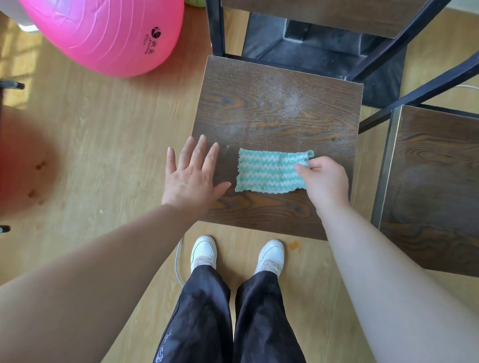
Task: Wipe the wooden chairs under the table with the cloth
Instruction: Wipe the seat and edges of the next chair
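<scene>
I see the green and white cloth (pixel 271 172) lying flat on the near part of the brown chair seat (pixel 277 113) (the far part looks dusty). My right hand (pixel 324 181) pinches the cloth's far right corner. My left hand (pixel 192 175) is spread wide with straight fingers at the seat's left edge, just beside the cloth. A second chair (pixel 442 181) stands close on the right.

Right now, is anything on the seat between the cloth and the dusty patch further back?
Nothing visible. The cloth lies flat on the chair seat, one corner pinched by the right hand; only bare wood lies between it and the dusty patch. The left hand is off to the side.
</scene>
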The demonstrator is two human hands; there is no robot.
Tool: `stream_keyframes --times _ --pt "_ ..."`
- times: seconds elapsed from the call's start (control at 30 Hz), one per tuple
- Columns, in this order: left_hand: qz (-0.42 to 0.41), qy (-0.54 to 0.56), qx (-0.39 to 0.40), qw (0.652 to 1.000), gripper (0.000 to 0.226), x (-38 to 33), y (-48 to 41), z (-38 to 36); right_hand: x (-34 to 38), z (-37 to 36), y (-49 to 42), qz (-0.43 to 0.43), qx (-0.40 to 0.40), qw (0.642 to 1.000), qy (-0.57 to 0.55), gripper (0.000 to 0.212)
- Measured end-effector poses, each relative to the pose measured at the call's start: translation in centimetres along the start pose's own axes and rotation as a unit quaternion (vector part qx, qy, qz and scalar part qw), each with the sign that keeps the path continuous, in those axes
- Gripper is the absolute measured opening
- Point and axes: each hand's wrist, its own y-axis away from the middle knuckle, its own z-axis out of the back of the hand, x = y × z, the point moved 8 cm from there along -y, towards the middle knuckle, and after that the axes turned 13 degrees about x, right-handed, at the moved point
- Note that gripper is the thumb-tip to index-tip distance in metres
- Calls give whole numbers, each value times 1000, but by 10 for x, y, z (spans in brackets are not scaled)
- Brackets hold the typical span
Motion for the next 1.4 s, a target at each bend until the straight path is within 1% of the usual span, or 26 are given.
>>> stream_keyframes --times 0.07,0.23,0.3,0.37,0.4,0.43,0.53,0.57,0.6,0.67,0.7,0.73,0.8,0.87,0.9,1.03,1.17,1.27,1.4 --pt "4 4 -3 1000 84 5 3 -2 10 -13 4 30 25 999 -30 16" --pt "10 13 1 1000 84 17 9 -12 34 -59 7 70 93 991 -72 14" --pt "15 15 1 1000 85 23 10 -16 39 -78 7 75 123 988 -60 15" --pt "18 21 -2 1000 85 27 11 -18 41 -96 6 73 162 984 -12 20" --pt "18 25 -3 1000 85 29 11 -20 41 -101 6 77 167 983 25 21" --pt "19 30 -4 999 85 30 11 -21 44 -102 6 91 155 982 62 21" --pt "18 46 -10 999 85 34 11 -22 59 -86 8 158 35 977 142 19" --pt "18 52 -11 998 85 35 12 -21 62 -84 8 167 13 973 160 19" --pt "19 57 -11 998 85 37 12 -21 62 -87 7 162 16 970 179 24" --pt "21 61 -8 998 85 40 12 -20 56 -102 5 144 60 962 225 38" --pt "22 61 -9 998 85 42 11 -19 53 -108 4 145 72 955 247 41" --pt "22 61 -10 998 85 43 11 -19 52 -112 4 155 72 950 261 41" --pt "20 62 -10 998 85 45 9 -18 54 -113 4 178 50 943 276 28" --pt "19 65 -11 998 85 49 6 -16 59 -109 2 194 27 943 268 11" --pt "20 66 -12 998 85 51 5 -15 62 -107 -1 199 19 947 250 7" --pt "34 67 -16 997 86 62 -3 -8 92 -97 -18 221 -13 961 163 13" --pt "38 70 -20 997 85 74 -11 -1 155 -88 -50 243 -48 963 107 12" --pt "45 72 -23 996 86 85 -18 5 202 -93 -80 257 -55 961 91 13" --pt "42 85 -26 995 86 94 -28 10 243 -107 -112 247 -62 960 117 17"
